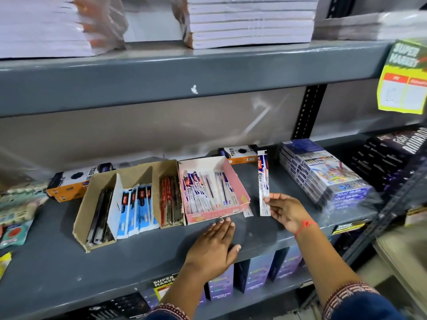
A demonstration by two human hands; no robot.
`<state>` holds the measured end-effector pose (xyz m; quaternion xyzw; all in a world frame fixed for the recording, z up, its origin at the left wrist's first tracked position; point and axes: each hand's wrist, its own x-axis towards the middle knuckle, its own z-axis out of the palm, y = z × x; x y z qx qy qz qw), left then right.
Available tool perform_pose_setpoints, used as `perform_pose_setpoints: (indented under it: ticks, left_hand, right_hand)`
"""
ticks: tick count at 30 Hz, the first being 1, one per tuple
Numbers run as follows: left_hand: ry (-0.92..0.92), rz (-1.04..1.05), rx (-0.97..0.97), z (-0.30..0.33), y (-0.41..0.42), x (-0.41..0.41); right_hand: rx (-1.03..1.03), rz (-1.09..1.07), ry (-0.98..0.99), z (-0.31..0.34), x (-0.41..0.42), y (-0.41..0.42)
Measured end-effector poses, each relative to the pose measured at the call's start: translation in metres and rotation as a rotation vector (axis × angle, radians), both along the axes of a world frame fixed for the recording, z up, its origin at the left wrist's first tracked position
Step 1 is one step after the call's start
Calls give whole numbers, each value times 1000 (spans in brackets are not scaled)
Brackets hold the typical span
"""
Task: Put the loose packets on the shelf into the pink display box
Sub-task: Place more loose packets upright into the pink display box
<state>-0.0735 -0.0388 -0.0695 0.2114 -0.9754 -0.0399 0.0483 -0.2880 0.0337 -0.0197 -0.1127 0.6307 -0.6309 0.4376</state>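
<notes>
The pink display box (240,181) sits open on the grey shelf (57,269), with several white pen packets lying inside. My right hand (286,212) pinches the lower end of a long white pen packet (263,179) and holds it upright just right of the box. My left hand (213,247) rests flat on the shelf, fingers spread, its fingertips touching the box's front wall. A small white packet end (247,213) pokes out at the box's front right corner.
A brown cardboard box (80,218) with black, blue and red pen packets stands left of the pink one. Orange and black boxes (69,183) lie behind. A wrapped stack of colour-pencil packs (323,176) sits to the right. Loose items lie at the far left.
</notes>
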Motion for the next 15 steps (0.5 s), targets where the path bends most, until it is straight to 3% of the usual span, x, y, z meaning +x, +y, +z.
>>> perform_pose_setpoints:
  ticks: [15]
  left_hand:
    - [39, -8, -1, 0, 1, 2]
  right_hand:
    - [-159, 93, -40, 17, 10, 2]
